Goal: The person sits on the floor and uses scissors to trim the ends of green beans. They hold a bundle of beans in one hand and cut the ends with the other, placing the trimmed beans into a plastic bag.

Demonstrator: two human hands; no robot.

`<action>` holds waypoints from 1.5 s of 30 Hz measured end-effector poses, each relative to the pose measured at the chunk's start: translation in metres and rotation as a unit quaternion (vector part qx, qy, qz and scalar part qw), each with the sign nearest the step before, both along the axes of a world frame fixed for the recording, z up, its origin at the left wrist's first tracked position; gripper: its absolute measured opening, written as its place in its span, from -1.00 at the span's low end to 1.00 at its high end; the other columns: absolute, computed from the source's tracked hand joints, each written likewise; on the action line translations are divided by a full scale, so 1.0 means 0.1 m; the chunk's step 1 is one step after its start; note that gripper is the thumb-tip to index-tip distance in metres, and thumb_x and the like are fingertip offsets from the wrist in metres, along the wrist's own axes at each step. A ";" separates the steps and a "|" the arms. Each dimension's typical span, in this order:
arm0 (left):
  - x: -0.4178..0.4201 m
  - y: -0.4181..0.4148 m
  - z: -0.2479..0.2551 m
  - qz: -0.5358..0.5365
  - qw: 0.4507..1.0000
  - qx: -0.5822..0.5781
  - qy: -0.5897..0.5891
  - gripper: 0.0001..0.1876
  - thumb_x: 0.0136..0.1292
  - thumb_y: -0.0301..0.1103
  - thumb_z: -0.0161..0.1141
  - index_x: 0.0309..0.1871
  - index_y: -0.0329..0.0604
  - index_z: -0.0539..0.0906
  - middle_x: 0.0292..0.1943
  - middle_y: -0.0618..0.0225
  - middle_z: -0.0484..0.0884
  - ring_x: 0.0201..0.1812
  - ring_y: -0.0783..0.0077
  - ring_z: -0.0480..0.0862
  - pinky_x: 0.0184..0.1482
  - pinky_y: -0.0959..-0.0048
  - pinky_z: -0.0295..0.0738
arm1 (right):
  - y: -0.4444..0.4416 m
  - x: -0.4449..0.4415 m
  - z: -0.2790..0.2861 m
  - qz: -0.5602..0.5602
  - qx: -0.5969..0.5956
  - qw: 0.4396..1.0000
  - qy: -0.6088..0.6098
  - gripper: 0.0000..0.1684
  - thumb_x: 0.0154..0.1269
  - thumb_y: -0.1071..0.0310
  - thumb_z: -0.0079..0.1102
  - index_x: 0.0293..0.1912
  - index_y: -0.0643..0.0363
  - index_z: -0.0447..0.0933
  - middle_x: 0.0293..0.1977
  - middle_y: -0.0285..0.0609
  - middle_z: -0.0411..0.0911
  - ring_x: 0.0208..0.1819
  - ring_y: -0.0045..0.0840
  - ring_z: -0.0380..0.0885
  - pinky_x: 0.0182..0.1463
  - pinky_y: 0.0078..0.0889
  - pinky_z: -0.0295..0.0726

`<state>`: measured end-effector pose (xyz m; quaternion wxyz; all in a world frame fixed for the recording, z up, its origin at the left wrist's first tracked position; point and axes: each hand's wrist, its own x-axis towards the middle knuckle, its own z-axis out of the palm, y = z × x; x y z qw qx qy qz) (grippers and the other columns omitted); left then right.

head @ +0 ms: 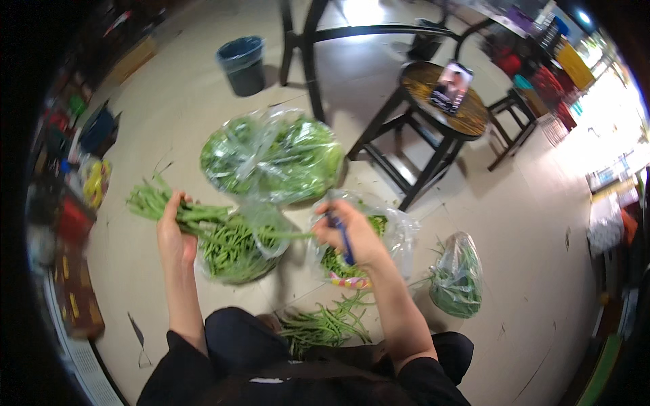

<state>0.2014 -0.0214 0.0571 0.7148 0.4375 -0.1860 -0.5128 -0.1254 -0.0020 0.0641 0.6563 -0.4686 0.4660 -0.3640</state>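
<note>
My left hand (177, 223) grips a bundle of long green beans (203, 213) above an open plastic bag of cut bean pieces (228, 254). In my right hand (350, 233) is a knife or similar tool with a blue handle (346, 243); its blade is blurred. The fingers of that hand are at the end of one bean stretching from the bundle. Below my right hand lies a plastic bag with green scraps (398, 238). Loose long beans (325, 327) lie on the floor near my legs.
A large tied bag of leafy greens (304, 157) sits ahead, a smaller bag of greens (457, 284) at right. Beyond stand a lined bin (244, 71) and a round wooden stool (416, 83) bearing a phone (453, 86). Boxes (78, 299) line the left side.
</note>
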 end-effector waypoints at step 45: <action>0.58 0.61 -0.78 -0.098 0.981 0.122 -0.111 -0.87 0.25 -0.46 0.29 -0.19 -0.30 0.63 -0.33 0.34 0.67 -0.35 0.56 0.61 -0.31 0.53 0.53 | -0.70 2.31 -1.81 0.051 -0.092 0.989 0.105 -0.56 0.08 0.34 0.34 -0.03 0.28 0.50 -0.44 -0.27 0.58 -0.40 -0.62 0.51 -0.25 -0.50 0.51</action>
